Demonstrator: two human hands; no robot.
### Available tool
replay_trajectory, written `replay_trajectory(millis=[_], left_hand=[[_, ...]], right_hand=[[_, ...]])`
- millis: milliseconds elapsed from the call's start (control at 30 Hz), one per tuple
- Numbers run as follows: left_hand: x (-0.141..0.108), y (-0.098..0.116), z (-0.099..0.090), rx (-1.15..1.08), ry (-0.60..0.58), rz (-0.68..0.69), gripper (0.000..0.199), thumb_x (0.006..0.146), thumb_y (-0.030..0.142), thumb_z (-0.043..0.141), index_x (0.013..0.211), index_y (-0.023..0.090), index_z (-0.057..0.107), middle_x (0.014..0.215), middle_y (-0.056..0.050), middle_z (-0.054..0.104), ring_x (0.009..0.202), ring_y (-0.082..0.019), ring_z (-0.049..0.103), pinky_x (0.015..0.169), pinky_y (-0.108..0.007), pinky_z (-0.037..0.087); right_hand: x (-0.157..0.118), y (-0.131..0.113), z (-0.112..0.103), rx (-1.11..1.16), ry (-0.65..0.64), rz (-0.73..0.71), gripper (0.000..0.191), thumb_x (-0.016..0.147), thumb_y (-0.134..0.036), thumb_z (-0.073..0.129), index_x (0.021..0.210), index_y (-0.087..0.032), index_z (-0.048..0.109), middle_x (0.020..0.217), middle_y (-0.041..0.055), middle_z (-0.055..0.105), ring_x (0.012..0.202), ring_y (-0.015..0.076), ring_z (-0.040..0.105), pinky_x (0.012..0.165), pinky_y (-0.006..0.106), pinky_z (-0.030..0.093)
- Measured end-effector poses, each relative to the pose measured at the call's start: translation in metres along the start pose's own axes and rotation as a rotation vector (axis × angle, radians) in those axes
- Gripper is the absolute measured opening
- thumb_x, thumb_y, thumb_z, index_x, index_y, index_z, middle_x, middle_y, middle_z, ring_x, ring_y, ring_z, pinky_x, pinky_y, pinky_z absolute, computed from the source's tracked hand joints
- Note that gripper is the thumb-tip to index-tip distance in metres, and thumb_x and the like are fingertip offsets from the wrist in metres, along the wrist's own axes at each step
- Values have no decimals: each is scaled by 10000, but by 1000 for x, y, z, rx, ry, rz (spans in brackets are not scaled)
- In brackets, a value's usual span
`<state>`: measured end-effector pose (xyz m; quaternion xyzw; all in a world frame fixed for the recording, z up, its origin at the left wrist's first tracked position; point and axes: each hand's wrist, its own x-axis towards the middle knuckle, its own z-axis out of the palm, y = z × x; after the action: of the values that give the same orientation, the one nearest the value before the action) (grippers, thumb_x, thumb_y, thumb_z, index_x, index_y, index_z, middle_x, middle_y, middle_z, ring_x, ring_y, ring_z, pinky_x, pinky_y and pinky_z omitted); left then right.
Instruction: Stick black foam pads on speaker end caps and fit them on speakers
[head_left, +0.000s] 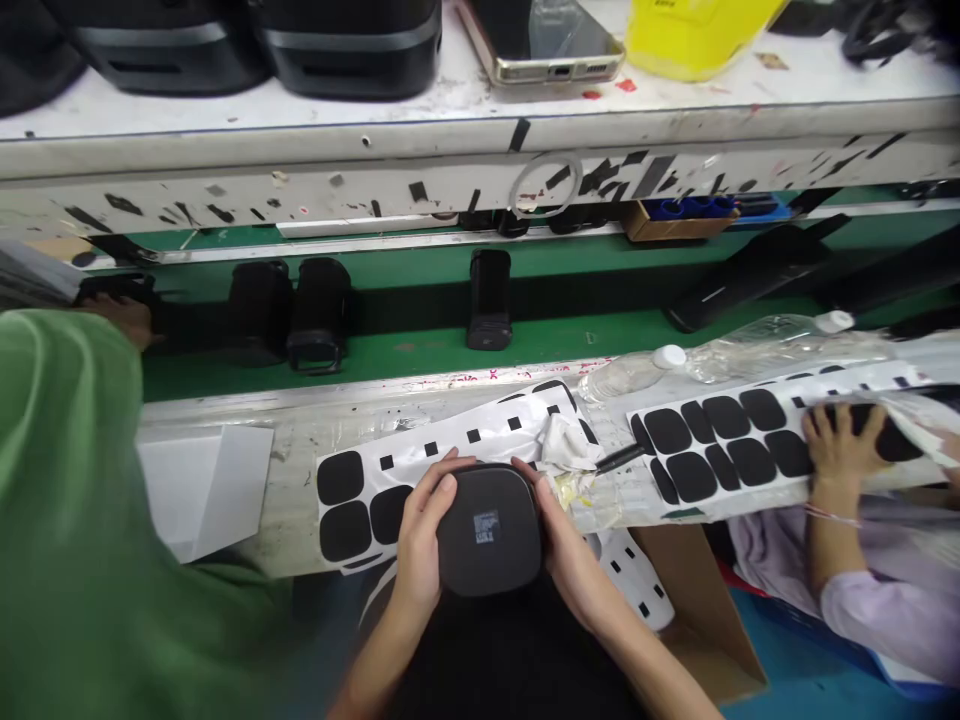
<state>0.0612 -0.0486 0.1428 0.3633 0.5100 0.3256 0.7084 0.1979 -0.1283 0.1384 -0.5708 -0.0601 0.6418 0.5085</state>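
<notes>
Between my two hands is a black device with a rounded-square face (489, 570) and a small printed label near its middle. My left hand (421, 530) grips its left side, thumb along the upper left edge. My right hand (559, 530) is wrapped against the right side, its fingertips at the upper right corner. The rest of the device's body is hidden below its face. Just behind it lies a white sheet of black rounded-square stickers (450, 440), partly covered by my left hand and the device. A crumpled piece of white backing paper (564, 442) rests at the sheet's right end.
A co-worker's hand (847, 440) presses on another sticker sheet (716, 440) at right. A person in a green sleeve (67, 500) is close on the left. Black devices (490, 300) stand on the green conveyor (405, 310). Clear bottles (634, 375), a white box (225, 490) and a cardboard box (697, 600) are nearby.
</notes>
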Motion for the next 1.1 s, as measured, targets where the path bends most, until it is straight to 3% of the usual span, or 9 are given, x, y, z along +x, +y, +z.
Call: replay_trajectory(millis=[167, 300, 400, 500, 600, 667, 833, 967, 1100], left_hand=[[-19, -8, -6, 174, -198, 171, 314, 885, 496, 608, 982, 252, 780, 1114, -72, 738, 1219, -318, 591, 1153, -436, 318], [-39, -4, 1, 338, -329, 493, 387, 888, 591, 575, 976, 285, 797, 983, -83, 777, 1142, -345, 640, 1252, -526, 100], [-45, 5, 9, 291, -257, 582, 479, 846, 700, 548, 913, 314, 824, 1092, -96, 764, 1309, -385, 544, 1281, -499, 15], [-41, 13, 17, 110, -82, 378, 570, 808, 662, 641, 1263, 322, 699, 1469, -67, 570, 1514, -383, 298, 1272, -523, 142], [-32, 17, 23, -181, -79, 8, 927, 761, 590, 741, 1553, 321, 342, 1505, -105, 539, 1417, -390, 468, 1171, -535, 383], [-25, 17, 25, -319, -136, -107, 1036, 686, 531, 814, 1564, 314, 310, 1451, -109, 598, 1346, -392, 547, 1133, -512, 443], [-16, 13, 21, -244, -119, -89, 927, 670, 436, 828, 1501, 273, 451, 1422, -92, 628, 1394, -368, 505, 1199, -488, 376], [-28, 7, 11, -288, -262, -69, 985, 686, 499, 810, 1548, 356, 355, 1406, -92, 641, 1345, -423, 546, 1112, -573, 458], [-29, 9, 16, -68, -150, 152, 1190, 618, 519, 868, 1597, 342, 216, 1538, -82, 512, 1455, -418, 410, 1216, -547, 337]], right_hand=[[-1, 2, 1, 356, -22, 375, 647, 728, -668, 768, 1110, -146, 750, 1095, 107, 775, 1185, 309, 664, 1038, 408, 514], [-8, -14, -3, 323, -95, 290, 441, 766, -558, 791, 939, -153, 781, 870, 64, 796, 945, 246, 748, 977, 350, 550], [-12, -28, -6, 197, -122, 194, 525, 704, -466, 836, 1131, -178, 738, 919, 56, 798, 894, 263, 756, 973, 403, 556], [-18, -34, -2, 61, -123, 25, 984, 658, -462, 851, 1521, -240, 433, 1360, 93, 666, 1218, 318, 654, 1067, 449, 499], [-25, -30, 4, -19, -224, -164, 1290, 661, -502, 872, 1631, -308, 42, 1565, 80, 466, 1457, 298, 427, 1157, 444, 409], [-25, -24, 6, 0, -328, -233, 1368, 656, -566, 864, 1616, -336, -84, 1588, 86, 428, 1468, 311, 407, 1170, 485, 382], [-14, -14, 3, -106, -245, -246, 1423, 654, -671, 820, 1614, -238, -137, 1658, 124, 277, 1479, 322, 387, 1192, 452, 361], [-22, -5, 0, -310, -197, -404, 1262, 775, -683, 706, 1614, -266, -140, 1690, 90, 189, 1542, 289, 245, 1241, 440, 266], [-26, -12, 4, -569, -65, -506, 1123, 885, -731, 508, 1615, -176, -139, 1708, 101, -1, 1578, 262, 10, 1281, 455, 69]])
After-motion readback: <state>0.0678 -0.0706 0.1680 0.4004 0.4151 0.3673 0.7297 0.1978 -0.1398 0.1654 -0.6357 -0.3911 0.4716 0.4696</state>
